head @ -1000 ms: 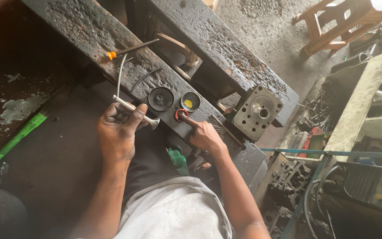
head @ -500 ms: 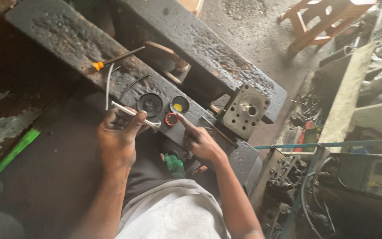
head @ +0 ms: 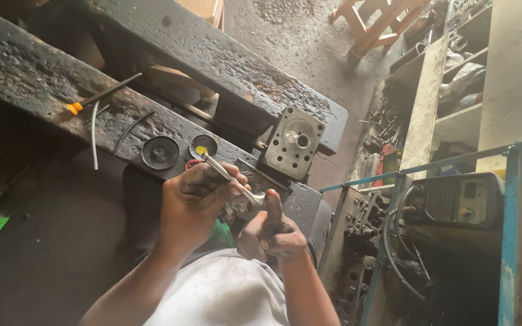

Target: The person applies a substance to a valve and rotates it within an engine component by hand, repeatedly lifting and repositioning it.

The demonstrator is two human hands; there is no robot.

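both hands have lifted off the bench: left hand (head: 191,202) clamped on the valve (head: 231,179), right hand (head: 271,232) pinching its head; tins (head: 160,152) beyond, work now in hand.

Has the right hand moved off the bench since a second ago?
Yes. The right hand has left the small red ring on the bench and come back toward the body, meeting the valve in the left hand.

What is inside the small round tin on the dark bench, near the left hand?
The small round tin holds a dab of yellow paste near its rim; the rest looks dark. The valve in the left hand crosses its lower edge, so that part is hidden.
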